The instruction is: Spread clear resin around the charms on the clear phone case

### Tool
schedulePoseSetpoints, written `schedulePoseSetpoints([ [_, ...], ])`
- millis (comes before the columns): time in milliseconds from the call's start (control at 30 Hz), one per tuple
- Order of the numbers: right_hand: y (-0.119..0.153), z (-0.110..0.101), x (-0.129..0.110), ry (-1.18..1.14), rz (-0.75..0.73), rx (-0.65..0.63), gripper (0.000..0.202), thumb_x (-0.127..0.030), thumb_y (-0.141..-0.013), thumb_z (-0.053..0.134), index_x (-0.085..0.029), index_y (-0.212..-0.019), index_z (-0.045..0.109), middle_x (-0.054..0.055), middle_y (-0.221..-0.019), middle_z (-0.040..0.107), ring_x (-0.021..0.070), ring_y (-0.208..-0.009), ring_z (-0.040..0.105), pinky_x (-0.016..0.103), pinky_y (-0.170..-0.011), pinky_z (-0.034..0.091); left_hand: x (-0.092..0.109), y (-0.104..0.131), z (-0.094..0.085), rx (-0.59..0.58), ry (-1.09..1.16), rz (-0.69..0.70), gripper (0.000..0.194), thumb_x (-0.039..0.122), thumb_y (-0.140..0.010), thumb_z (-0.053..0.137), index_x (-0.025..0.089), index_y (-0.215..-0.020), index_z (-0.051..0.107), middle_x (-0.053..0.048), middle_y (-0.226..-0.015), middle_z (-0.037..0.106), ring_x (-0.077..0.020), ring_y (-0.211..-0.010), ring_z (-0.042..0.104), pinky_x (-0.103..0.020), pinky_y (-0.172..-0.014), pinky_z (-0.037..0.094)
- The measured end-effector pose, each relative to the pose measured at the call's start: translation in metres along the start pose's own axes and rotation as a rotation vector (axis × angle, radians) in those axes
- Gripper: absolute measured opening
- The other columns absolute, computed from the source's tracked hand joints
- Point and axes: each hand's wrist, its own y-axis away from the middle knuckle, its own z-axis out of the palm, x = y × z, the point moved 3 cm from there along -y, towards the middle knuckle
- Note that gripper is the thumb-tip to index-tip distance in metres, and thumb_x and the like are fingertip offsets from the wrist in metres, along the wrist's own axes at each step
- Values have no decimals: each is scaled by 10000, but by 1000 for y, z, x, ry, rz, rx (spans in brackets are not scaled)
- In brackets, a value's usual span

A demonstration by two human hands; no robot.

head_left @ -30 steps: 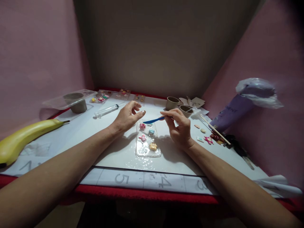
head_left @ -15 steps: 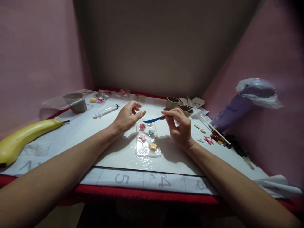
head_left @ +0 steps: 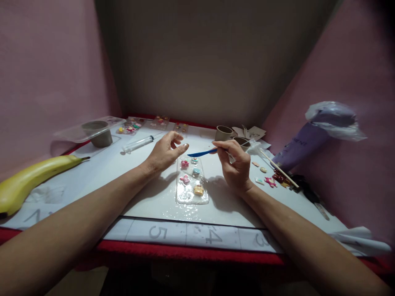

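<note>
My right hand (head_left: pixel 233 164) pinches a blue plastic knife (head_left: pixel 200 154), whose blade points left above the top end of a clear phone case (head_left: pixel 187 198). Glossy wet material coats the case, and several small charms sit on it: a red one (head_left: pixel 184 164), a blue one (head_left: pixel 196 171), a pink one (head_left: pixel 185 179) and a yellow one (head_left: pixel 198 190). Just left of the case's top end hovers my left hand (head_left: pixel 166 152), thumb and fingers apart with nothing between them. Wet drops glisten on the white board (head_left: pixel 148 201) around the case.
A syringe (head_left: pixel 138 144) lies behind my left hand. At left are a banana (head_left: pixel 40 179) and a grey cup (head_left: pixel 101 135) under a clear lid. Loose charms (head_left: pixel 270 182), a wooden stick (head_left: pixel 279 167), grey cups (head_left: pixel 224 132) and a purple bag (head_left: pixel 305 144) are at right.
My right hand has shifted slightly to the right with the blue plastic knife, showing more of the charm at the case's top. My left hand has hardly moved.
</note>
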Motion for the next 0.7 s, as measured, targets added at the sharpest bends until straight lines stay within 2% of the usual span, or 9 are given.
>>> schedulePoseSetpoints([
  [200, -1, 0, 17, -25, 209, 99, 228, -155, -837, 503, -188, -996, 662, 6, -817, 668, 143, -678, 686, 289, -602, 509, 0, 1, 0, -2, 6, -8, 367, 456, -790, 624, 167, -1011, 575, -98, -1028, 622, -207, -879, 572, -379, -792, 466],
  [433, 1, 2, 21, -20, 283, 75, 257, -149, -785, 491, -177, -955, 682, 2, -780, 683, 130, -609, 669, 265, -551, 487, 1, 1, -1, 1, 9, -1, 345, 450, -792, 626, 174, -992, 574, -94, -1018, 624, -204, -873, 575, -381, -791, 478],
  [700, -1, 4, 25, -231, 395, 12, 250, -174, -734, 520, -175, -893, 713, -31, -611, 643, 131, -535, 637, 264, -524, 487, 3, 2, -1, 2, -5, -8, 347, 450, -787, 623, 170, -987, 575, -95, -1015, 623, -216, -897, 582, -393, -811, 481],
])
